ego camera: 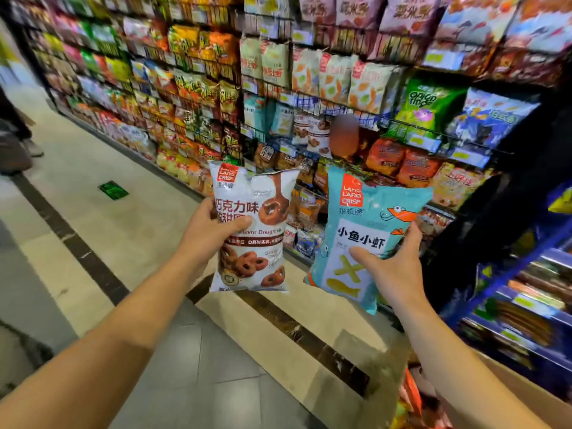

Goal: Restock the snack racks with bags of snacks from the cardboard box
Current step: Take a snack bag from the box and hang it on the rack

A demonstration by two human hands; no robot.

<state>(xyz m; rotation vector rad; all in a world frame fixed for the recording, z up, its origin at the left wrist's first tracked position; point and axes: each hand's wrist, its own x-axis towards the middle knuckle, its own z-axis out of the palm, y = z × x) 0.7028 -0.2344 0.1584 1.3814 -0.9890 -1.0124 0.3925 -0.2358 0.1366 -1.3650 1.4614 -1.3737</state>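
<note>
The left hand [213, 233] holds a white doughnut-snack bag [252, 230] upright, thumb across its front and fingers clamped round its left edge. Just beside it, the right hand [399, 264] grips a teal fish-and-shrimp bag [368, 239] from its right side, thumb pressed on the front. Both arms reach forward toward the snack racks [309, 97]. The step looks like carrying stock to the shelf; next, each bag needs matching to its row. The cardboard box [510, 388] sits low at right.

shop aisle | wire snack racks [309, 97] full of bags | price tags [416, 140]
</note>
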